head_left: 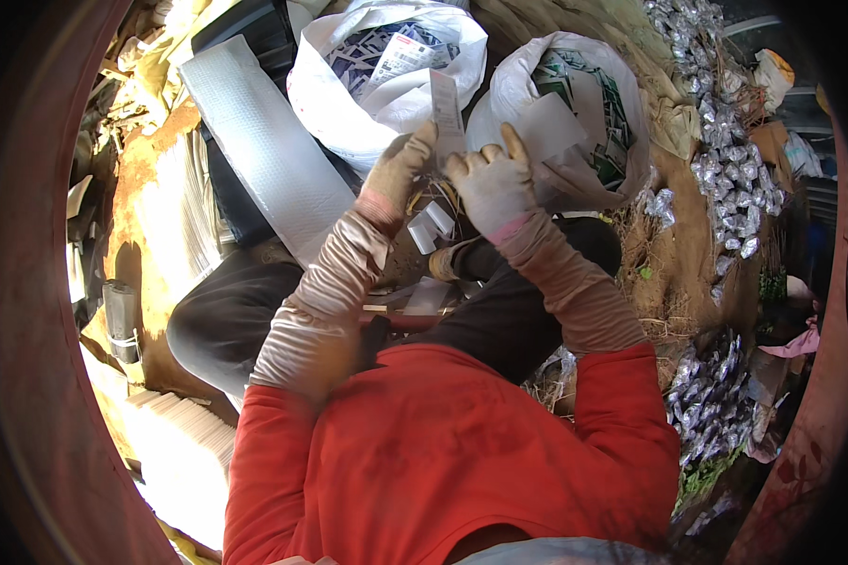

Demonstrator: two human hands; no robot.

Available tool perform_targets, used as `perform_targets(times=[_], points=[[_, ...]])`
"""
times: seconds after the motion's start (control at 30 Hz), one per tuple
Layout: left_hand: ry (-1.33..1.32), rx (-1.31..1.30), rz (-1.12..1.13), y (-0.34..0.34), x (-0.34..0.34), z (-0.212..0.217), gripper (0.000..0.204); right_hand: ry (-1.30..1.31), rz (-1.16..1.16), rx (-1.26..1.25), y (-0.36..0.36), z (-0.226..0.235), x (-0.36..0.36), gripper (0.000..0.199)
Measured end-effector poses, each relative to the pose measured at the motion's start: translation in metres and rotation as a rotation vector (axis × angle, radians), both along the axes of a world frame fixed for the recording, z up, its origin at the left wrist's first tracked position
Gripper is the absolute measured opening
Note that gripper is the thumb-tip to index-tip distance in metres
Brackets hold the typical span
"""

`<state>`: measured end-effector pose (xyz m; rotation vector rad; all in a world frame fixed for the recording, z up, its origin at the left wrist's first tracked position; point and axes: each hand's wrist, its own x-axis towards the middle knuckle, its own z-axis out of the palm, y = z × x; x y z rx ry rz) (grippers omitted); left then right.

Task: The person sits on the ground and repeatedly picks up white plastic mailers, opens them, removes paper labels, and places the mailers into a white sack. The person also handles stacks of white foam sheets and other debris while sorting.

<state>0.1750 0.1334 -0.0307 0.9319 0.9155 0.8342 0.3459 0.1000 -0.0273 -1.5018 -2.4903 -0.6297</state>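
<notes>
The gloved left hand appeared pinched at its fingertips on the lower left edge of a pale printed slip. The slip lay just beyond both hands, between and ahead of them, its long axis pointing away from the seated person and leaning only slightly. The gloved right hand was just beside it, lower and to the right, with fingers curled and one finger raised; whether it gripped the slip, I could not tell. The left hand looked the nearer. Beyond the slip stood a white bag of blue packets; another white bag, holding green packets, stood to the right
</notes>
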Motion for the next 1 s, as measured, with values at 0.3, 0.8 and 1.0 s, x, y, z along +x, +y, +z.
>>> perform_targets(times=[0.3,0.8,1.0], points=[[0.038,-0.186,0.176,0.043,-0.019,-0.004,0.034,0.555,0.313,-0.730,-0.047,0.025,-0.017,0.035],[-0.240,-0.354,0.180,0.052,-0.015,-0.028,0.032,1.326,0.023,-0.356,0.013,-0.004,-0.029,0.011],[0.130,-0.406,0.133,0.064,-0.002,-0.032,0.033,2.033,0.723,-0.274,-0.015,0.117,0.024,0.022]])
